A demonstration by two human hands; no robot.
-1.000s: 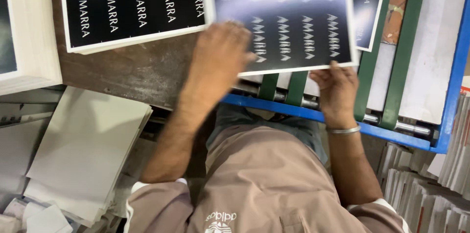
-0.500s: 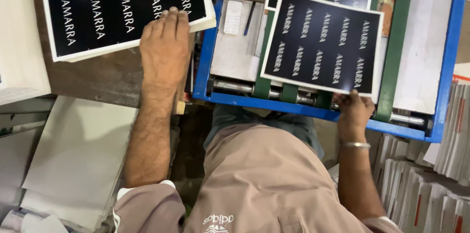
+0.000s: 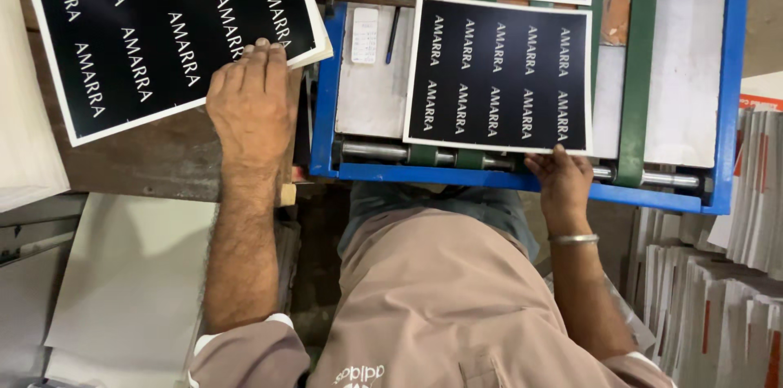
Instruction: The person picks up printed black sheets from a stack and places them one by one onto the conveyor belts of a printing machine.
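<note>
Sheet (image 3: 497,74): thin, light, flexible; right hand (image 3: 561,182) pinches its near edge; left hand (image 3: 249,107) rests flat, grip released, on stack (image 3: 155,29).

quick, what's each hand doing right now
left hand: open, flat on the stack of black printed sheets
right hand: fingers on the black sheet; grip unclear
</note>
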